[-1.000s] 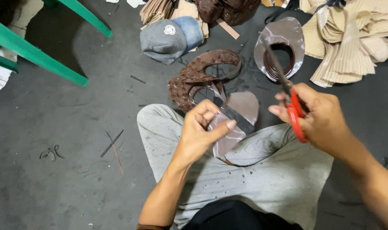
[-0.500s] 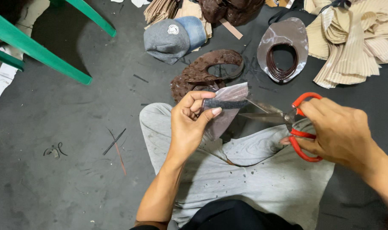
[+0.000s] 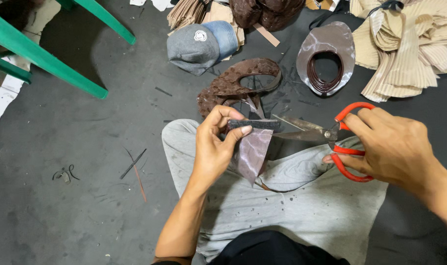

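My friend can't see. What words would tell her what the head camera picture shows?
A person's left hand pinches a shiny brown piece of material while the right hand holds red-handled scissors, blades open at its edge. They sit on a dark floor; a grey-and-blue cap and cut brown pieces lie ahead.

Clutter lay across the dark floor [image 3: 61, 216]

A grey-and-blue cap [image 3: 201, 45] sat near green chair legs [image 3: 42, 59]; a brown cut-out piece [image 3: 233, 83] lay just below it; a shiny ringed cut-out [image 3: 326, 49] rested beside stacked beige ribbed fabric [image 3: 410, 44]; thin offcuts [image 3: 132, 167] were scattered.
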